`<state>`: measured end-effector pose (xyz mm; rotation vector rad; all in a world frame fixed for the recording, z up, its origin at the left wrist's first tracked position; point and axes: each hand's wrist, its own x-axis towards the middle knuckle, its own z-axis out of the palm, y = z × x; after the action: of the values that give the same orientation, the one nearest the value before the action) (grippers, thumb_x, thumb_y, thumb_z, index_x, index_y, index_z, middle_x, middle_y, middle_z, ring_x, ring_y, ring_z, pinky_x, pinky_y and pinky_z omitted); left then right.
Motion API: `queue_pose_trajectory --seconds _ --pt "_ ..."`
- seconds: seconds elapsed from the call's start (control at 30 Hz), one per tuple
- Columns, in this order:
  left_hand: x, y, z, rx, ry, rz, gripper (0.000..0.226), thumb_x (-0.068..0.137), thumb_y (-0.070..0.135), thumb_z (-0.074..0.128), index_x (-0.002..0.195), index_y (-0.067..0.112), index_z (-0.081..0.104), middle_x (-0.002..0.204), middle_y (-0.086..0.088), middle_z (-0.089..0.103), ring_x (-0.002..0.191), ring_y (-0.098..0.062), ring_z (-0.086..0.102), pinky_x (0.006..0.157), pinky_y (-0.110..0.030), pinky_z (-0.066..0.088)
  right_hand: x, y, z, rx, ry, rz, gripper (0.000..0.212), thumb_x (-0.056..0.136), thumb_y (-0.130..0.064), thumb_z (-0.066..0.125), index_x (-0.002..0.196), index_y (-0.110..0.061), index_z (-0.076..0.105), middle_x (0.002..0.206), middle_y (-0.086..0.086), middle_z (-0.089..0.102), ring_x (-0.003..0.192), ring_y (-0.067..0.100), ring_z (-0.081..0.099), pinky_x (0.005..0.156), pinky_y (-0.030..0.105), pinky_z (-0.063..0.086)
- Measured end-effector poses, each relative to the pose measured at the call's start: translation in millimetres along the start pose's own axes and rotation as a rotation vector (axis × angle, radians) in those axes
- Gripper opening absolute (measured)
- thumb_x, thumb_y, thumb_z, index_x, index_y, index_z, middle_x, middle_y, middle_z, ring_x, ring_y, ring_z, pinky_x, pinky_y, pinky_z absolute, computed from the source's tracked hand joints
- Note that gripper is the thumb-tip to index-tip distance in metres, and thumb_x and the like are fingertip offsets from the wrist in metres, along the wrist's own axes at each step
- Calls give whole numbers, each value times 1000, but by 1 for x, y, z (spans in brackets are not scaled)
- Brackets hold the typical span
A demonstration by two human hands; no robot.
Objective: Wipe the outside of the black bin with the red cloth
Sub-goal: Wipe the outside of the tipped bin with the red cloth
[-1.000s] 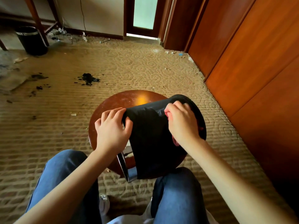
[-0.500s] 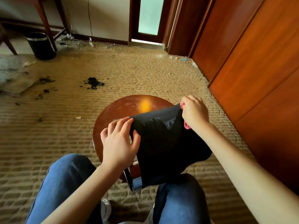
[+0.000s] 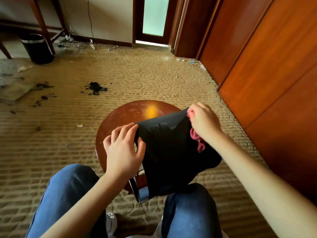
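Black bin (image 3: 168, 155) is on its side on the round wooden surface (image 3: 130, 114). Its silver-rimmed mouth faces me and overhangs the near edge, between the two knees in blue jeans (image 3: 68, 194). The closed end points away from me.

Left hand (image 3: 122, 150): fingers (image 3: 127, 133) spread and nearly straight, tips at the bin's far left edge, thumb flat on the side wall. It braces the bin and doesn't wrap it.

Right hand (image 3: 204, 121): fingers curled tight around the red cloth (image 3: 197, 141), bunched against the bin's upper right side by the far edge. Part of the cloth hangs out below the palm, lying on the black wall. I can't tell how much of it is inside the fist.

Around it there's patterned tan carpet (image 3: 154, 79) with a patch of dark debris (image 3: 95, 87) left of centre. A second black bin (image 3: 37, 48) stands upright far left beside a wooden furniture leg. Wooden wardrobe panels (image 3: 265, 66) run down the right, and a frosted glass door (image 3: 153, 16) is at the back.
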<state>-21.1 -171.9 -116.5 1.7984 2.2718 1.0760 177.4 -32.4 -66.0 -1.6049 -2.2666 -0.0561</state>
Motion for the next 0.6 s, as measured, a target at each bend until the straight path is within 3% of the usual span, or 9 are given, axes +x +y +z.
queue_pose_trajectory --seconds 0.07,0.13,0.33,0.43,0.5,0.6 --pt "1 0 0 -16 7 -14 62 83 47 26 126 17 59 133 4 56 127 -16 39 102 -39 24 22 11 -4 -8 -111 114 17 89 -4 48 90 -15 60 105 8 58 101 31 53 77 34 39" --pt "9 0 0 -49 4 -51 62 82 48 26 126 19 59 132 5 56 126 -15 37 101 -36 22 23 -5 -5 -13 -112 120 17 86 -2 48 90 -13 60 106 7 58 100 30 54 76 32 40" --pt "26 -6 2 -95 -45 -134 55 82 41 30 126 24 58 134 8 55 129 -14 34 100 -36 21 -43 -117 10 221 -34 -318 8 86 -3 53 89 -8 59 93 11 55 86 33 54 65 36 42" --pt "24 -7 3 -95 -33 -115 54 83 39 30 126 25 59 134 9 55 129 -13 35 100 -34 20 -51 -115 13 263 10 -470 6 85 -8 55 85 -8 61 84 10 56 77 32 55 60 37 46" --pt "23 -8 4 -92 -21 -113 54 83 39 31 127 24 58 134 9 55 129 -12 35 100 -32 19 -36 -84 11 182 -25 -400 7 89 -12 54 88 -13 61 90 7 58 80 32 57 63 38 48" --pt "21 -7 4 -97 -34 -104 55 84 41 29 128 23 57 134 10 54 129 -10 34 100 -32 18 2 -15 1 12 -41 -87 13 92 -11 48 91 -17 59 100 3 57 89 29 56 67 33 41"
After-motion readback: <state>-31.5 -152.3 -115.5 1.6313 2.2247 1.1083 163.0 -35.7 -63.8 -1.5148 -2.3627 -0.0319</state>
